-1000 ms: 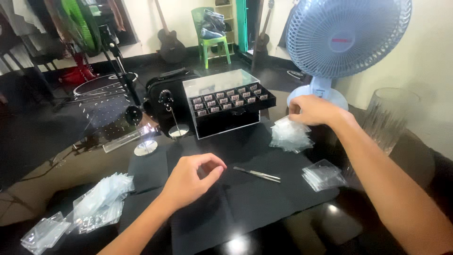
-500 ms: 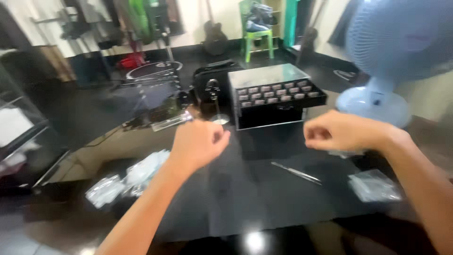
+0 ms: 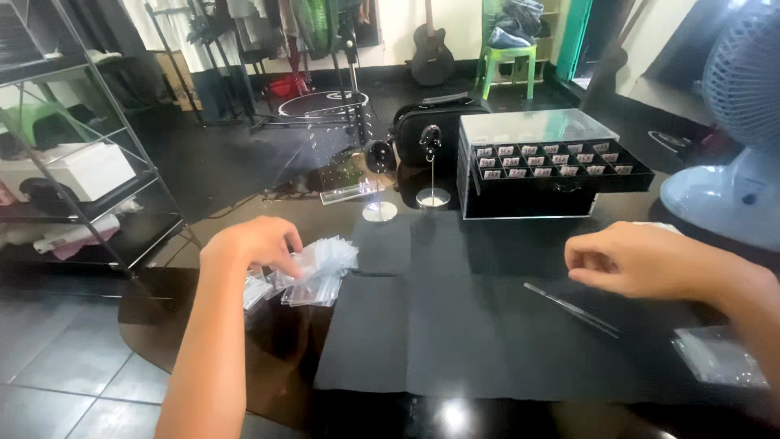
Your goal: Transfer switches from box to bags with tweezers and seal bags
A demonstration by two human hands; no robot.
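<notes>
My left hand (image 3: 253, 244) reaches down onto a heap of small clear plastic bags (image 3: 313, 268) at the left edge of the black mat (image 3: 455, 325), its fingers touching the top bags. My right hand (image 3: 642, 260) hovers over the mat's right side with fingers curled together; whether it pinches something tiny I cannot tell. Metal tweezers (image 3: 573, 309) lie on the mat just below that hand. Behind stands a black compartment box (image 3: 544, 167) with a clear lid.
A white table fan (image 3: 735, 154) stands at the right. More clear bags (image 3: 719, 358) lie at the lower right. A small round stand (image 3: 432, 191), a clear display rack (image 3: 337, 162) and a black bag (image 3: 435, 122) sit behind. A metal shelf (image 3: 73, 162) stands left.
My left hand has swung left from mid-mat down to the heap of bags. My right hand has come away from the bags by the fan toward the tweezers. The view has turned left.
</notes>
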